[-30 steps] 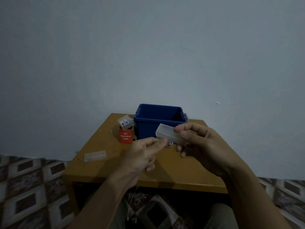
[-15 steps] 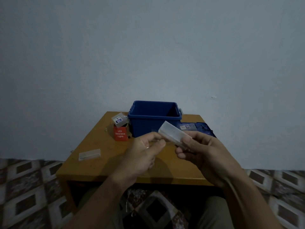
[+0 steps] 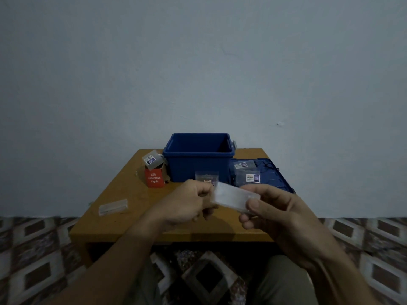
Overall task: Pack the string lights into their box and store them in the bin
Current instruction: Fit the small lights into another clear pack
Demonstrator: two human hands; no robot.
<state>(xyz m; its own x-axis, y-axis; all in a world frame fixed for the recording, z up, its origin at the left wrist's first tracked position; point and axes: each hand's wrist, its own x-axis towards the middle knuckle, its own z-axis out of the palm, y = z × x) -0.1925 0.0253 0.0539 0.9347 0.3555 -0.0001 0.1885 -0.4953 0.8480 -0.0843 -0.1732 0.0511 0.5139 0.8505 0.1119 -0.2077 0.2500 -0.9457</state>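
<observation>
Holding a clear case [image 3: 235, 198] over the desk [image 3: 132, 194], my right hand [image 3: 284, 214] pinches one end and my left hand [image 3: 187, 205] pinches the other.

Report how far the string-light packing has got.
Done: the blue bin stands open, its lid lying beside it. In hand: the right hand holds a clear case while the left hand pinches its end. Left: the red box sits outside the bin, and no box shows inside it.
</observation>
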